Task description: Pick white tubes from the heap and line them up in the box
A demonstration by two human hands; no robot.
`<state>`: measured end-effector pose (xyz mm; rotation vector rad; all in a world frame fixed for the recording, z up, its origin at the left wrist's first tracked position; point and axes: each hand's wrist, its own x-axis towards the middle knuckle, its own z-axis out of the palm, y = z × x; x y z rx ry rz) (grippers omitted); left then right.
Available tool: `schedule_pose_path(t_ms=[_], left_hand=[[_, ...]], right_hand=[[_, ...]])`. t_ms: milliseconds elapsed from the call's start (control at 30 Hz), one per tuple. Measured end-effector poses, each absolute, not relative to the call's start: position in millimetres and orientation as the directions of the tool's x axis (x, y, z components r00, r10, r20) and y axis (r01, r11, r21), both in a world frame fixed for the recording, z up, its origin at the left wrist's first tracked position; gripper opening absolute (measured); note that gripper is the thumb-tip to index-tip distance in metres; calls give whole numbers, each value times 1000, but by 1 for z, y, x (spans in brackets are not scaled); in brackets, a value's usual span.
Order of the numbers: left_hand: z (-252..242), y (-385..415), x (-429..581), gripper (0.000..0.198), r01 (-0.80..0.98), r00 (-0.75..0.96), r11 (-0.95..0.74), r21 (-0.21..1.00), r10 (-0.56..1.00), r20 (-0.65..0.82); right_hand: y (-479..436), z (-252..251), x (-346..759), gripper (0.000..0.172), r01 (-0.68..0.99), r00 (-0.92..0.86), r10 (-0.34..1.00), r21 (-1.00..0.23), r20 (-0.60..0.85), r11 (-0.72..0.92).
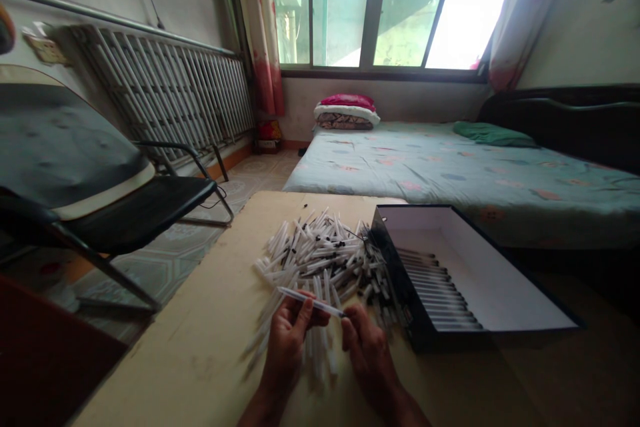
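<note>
My left hand (293, 330) grips a white pen barrel (307, 300) between thumb and fingers, above the table. My right hand (365, 340) is closed at the barrel's dark right end; whether a small part sits inside its fingers is hidden. Beneath and beyond both hands spreads a heap of white pen barrels (320, 247). Dark pen parts (373, 280) lie at the heap's right side. To the right stands a black box (505, 273) with a white inside, where a row of assembled-looking pens (440, 290) lies along its left part.
The heap and box are on a pale yellow table (200, 347). Behind it is a bed (410, 167) with folded bedding (347, 110) and a green cloth (493, 133). A black chair (115, 180) stands at left, near a metal frame (170, 80) against the wall.
</note>
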<state>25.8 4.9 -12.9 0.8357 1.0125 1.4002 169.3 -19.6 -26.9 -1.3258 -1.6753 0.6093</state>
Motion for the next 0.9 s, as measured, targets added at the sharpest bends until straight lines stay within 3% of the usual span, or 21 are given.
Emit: schedule_pose_path(t_ms=[300, 500, 900], left_hand=[[-14, 5, 25, 20, -384, -50, 36, 922, 997, -60], [-15, 5, 24, 21, -388, -86, 32, 921, 994, -71], [-12, 5, 27, 23, -410, -44, 49, 911, 996, -74]], right_hand=[[-21, -29, 168, 33, 463, -43, 965, -851, 259, 249], [-18, -29, 169, 22, 466, -46, 958, -842, 282, 271], [-23, -29, 167, 31, 464, -9, 960, -849, 281, 253]])
